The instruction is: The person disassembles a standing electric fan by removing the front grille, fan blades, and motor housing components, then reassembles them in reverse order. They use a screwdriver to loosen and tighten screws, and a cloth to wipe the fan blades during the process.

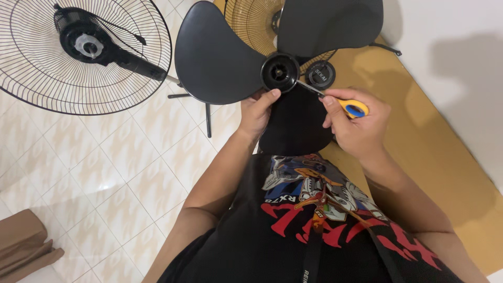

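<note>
Right grip (352, 118): screwdriver (335, 99) toward hub (280, 72)

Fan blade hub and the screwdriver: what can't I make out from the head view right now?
- Screwdriver tip: hidden inside the hub.
- Screwdriver handle: mostly covered by the right hand.
- Lower blade: its near end cut off by the shirt.
- Gold grille: behind the fan blade, cut by the top edge.
- Left hand fingers: tucked behind the blade.

Left: you have open tiled floor (105, 173) to pass over.
Ahead: fan blade (220, 57), grille (78, 52) and stand legs (208, 118) block you.
</note>
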